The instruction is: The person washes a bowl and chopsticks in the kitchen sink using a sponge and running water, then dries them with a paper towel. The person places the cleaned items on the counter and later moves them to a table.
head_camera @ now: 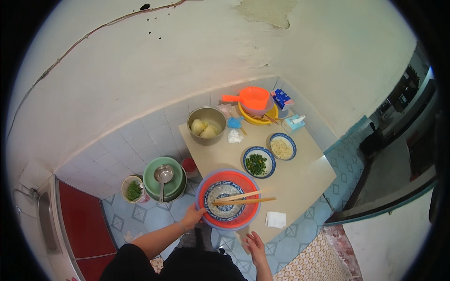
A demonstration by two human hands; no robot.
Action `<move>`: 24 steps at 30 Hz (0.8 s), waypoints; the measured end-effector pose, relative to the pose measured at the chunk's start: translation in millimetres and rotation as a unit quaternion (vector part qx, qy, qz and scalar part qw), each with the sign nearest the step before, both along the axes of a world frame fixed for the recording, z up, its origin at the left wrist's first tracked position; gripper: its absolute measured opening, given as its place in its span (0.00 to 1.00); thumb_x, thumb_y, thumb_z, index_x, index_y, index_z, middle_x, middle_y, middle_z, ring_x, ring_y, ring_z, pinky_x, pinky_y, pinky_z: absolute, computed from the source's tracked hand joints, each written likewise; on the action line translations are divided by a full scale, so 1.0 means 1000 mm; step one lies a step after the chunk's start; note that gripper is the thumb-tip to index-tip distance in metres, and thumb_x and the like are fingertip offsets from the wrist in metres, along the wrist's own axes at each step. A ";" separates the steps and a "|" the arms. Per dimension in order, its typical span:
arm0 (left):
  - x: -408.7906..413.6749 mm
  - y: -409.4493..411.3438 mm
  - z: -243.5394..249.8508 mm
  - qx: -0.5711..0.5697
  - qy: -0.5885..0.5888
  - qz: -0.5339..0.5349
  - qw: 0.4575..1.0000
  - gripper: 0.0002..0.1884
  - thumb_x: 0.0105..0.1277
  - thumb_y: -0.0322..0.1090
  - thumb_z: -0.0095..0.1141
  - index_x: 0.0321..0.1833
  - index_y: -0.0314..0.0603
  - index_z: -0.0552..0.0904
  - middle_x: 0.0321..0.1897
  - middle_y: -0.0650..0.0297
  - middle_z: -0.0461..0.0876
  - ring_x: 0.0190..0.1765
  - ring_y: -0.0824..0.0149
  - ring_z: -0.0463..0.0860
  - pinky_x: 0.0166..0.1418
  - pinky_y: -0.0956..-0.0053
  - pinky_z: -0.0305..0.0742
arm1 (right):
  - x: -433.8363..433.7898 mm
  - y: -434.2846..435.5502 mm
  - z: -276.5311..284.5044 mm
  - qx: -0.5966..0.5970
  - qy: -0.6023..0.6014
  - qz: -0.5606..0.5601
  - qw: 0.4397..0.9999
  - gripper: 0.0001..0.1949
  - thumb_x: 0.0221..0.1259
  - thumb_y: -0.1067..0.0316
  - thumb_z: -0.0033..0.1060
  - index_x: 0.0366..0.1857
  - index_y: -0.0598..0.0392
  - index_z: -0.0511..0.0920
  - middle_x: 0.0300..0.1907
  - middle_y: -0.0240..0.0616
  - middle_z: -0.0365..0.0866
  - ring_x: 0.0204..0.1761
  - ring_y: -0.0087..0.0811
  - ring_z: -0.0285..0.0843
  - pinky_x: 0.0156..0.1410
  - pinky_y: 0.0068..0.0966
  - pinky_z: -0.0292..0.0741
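Observation:
My left hand (194,216) grips the left rim of a lavender plastic basin (227,228) at the table's near edge. Nested in the basin is a red plastic colander (251,186). Inside that lies a blue-and-white patterned bowl (225,188), with several wooden chopsticks (260,200) resting across it and poking out to the right. My right hand (255,246) is empty, fingers apart, at the table's near edge, below and right of the basin. A folded white tissue (276,219) lies on the table beyond it. What supports the basin underneath is hidden.
On the table (299,186) stand a bowl of chopped greens (258,163), a bowl of pale chopped food (282,146), a metal pot (207,123), a tissue box (294,123) and an orange dipper (254,98). Green basins (153,175) and a bin (132,189) stand on the floor.

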State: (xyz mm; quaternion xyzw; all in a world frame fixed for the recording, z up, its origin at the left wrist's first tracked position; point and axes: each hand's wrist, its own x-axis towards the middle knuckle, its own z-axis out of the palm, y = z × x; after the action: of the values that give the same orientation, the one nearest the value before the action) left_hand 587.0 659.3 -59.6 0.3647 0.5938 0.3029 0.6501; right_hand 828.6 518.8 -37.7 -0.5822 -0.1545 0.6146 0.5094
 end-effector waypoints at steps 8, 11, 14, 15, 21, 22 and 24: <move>0.033 0.098 0.024 0.033 0.028 -0.103 0.994 0.21 0.53 0.35 0.54 0.49 0.36 0.67 0.24 0.59 0.76 0.17 0.72 0.73 0.18 0.78 0.70 | 0.008 0.120 -0.009 -0.028 0.042 -0.100 0.994 0.14 0.50 0.72 0.55 0.40 0.55 0.64 0.32 0.36 0.73 0.26 0.23 0.70 0.26 0.20 0.71; 0.036 0.138 0.039 0.012 0.040 -0.154 0.987 0.23 0.53 0.35 0.54 0.51 0.36 0.66 0.27 0.58 0.77 0.19 0.71 0.75 0.20 0.78 0.71 | 0.009 0.158 0.008 -0.027 0.030 -0.122 0.992 0.15 0.48 0.72 0.56 0.39 0.54 0.64 0.28 0.34 0.73 0.21 0.22 0.68 0.21 0.20 0.68; 0.031 0.172 0.032 0.092 0.054 -0.172 0.979 0.24 0.53 0.36 0.53 0.53 0.38 0.65 0.30 0.57 0.77 0.23 0.69 0.77 0.22 0.78 0.73 | -0.008 0.195 0.028 -0.048 -0.020 -0.143 0.988 0.14 0.45 0.73 0.56 0.37 0.52 0.66 0.24 0.31 0.71 0.18 0.19 0.64 0.17 0.16 0.61; 0.031 0.181 0.041 0.071 0.045 -0.175 0.981 0.24 0.53 0.36 0.53 0.53 0.38 0.64 0.30 0.57 0.77 0.24 0.69 0.77 0.22 0.78 0.73 | -0.011 0.200 0.024 -0.057 -0.032 -0.156 0.986 0.13 0.44 0.74 0.55 0.36 0.52 0.66 0.23 0.30 0.71 0.17 0.19 0.63 0.16 0.15 0.59; 0.037 0.232 0.064 -0.082 -0.077 -0.234 0.966 0.30 0.58 0.47 0.50 0.60 0.45 0.55 0.42 0.55 0.73 0.34 0.65 0.78 0.29 0.75 0.76 | 0.000 0.238 0.005 -0.018 -0.068 -0.265 0.962 0.10 0.39 0.79 0.52 0.29 0.54 0.69 0.19 0.28 0.69 0.12 0.15 0.56 0.14 0.12 0.51; 0.027 0.242 0.057 -0.165 -0.135 -0.213 0.953 0.36 0.59 0.52 0.47 0.64 0.48 0.45 0.44 0.54 0.70 0.35 0.61 0.78 0.34 0.71 0.76 | -0.006 0.246 0.016 -0.016 -0.077 -0.271 0.959 0.10 0.38 0.79 0.50 0.29 0.54 0.69 0.19 0.28 0.69 0.12 0.15 0.56 0.14 0.12 0.49; -0.003 0.260 -0.002 -0.258 -0.185 -0.056 0.946 0.40 0.59 0.53 0.46 0.64 0.49 0.36 0.43 0.53 0.69 0.36 0.59 0.79 0.38 0.68 0.75 | -0.003 0.252 0.019 -0.024 -0.065 -0.271 0.960 0.10 0.38 0.79 0.51 0.28 0.54 0.69 0.20 0.29 0.70 0.12 0.15 0.56 0.14 0.12 0.49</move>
State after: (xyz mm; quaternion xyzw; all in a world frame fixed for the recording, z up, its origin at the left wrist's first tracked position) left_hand 584.2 919.4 -61.9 0.1547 0.4994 0.1641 0.8365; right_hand 825.1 770.8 -18.8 -0.6533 -0.0087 0.4175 0.6315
